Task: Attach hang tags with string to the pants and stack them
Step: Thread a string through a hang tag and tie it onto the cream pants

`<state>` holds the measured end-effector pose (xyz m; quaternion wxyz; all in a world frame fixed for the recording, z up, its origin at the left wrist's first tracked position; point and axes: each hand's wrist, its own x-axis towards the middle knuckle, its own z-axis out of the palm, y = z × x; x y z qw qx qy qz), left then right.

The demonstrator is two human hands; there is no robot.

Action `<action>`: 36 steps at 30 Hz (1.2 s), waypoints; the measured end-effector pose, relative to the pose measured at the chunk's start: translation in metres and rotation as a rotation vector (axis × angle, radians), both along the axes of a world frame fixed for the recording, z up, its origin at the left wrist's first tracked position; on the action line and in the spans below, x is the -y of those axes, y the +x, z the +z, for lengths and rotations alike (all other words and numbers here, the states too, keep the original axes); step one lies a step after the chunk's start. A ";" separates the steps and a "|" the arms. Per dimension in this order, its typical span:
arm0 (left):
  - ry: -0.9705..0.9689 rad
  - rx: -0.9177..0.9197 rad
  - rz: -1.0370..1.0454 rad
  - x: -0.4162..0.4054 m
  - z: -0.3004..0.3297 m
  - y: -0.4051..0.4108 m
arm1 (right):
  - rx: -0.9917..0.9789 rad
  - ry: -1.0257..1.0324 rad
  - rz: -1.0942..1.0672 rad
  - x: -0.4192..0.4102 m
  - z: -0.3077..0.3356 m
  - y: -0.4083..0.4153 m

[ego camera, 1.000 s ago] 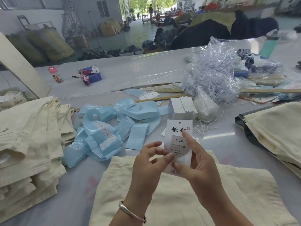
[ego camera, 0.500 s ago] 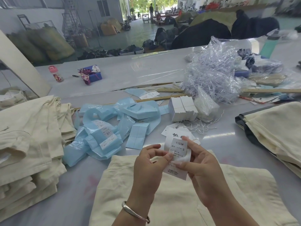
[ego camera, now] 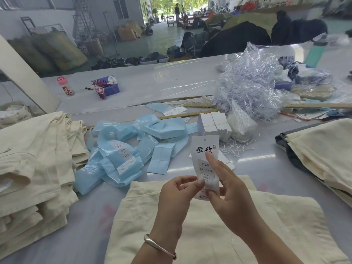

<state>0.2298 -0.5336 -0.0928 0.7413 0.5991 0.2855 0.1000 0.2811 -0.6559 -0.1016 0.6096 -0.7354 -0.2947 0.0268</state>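
Above pants [ego camera: 190, 235], both hands pinching hang tag [ego camera: 204, 149]

I saw bare worktop [ego camera: 266, 168] right of my hands; blue bags [ego camera: 122, 155] and stacked pants [ego camera: 34, 159] crowded the left.

White hang tag [ego camera: 205, 149], cream pants [ego camera: 200, 225]

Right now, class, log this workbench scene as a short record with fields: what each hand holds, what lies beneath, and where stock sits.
Held item: white paper hang tag, upright, hole on top
Left hand: pinches tag's lower edge
Right hand: grips tag, forefinger on its face
Beneath: cream cloth pants, flat
Stack: folded cream pants, left
Tag string: not threaded yet
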 end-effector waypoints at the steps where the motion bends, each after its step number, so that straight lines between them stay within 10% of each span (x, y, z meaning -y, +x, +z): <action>1: 0.018 -0.011 0.004 -0.001 -0.002 0.000 | 0.008 -0.004 0.001 0.001 0.000 0.001; 10: 0.714 0.131 0.128 0.003 -0.007 -0.004 | 0.084 -0.027 -0.038 0.002 0.003 0.006; 19: 0.044 0.051 -0.039 0.000 -0.004 0.005 | 0.088 -0.022 0.016 0.001 -0.002 0.008; 36: -0.251 -0.076 -0.071 -0.008 0.007 0.003 | 0.146 -0.089 0.000 0.001 -0.005 0.013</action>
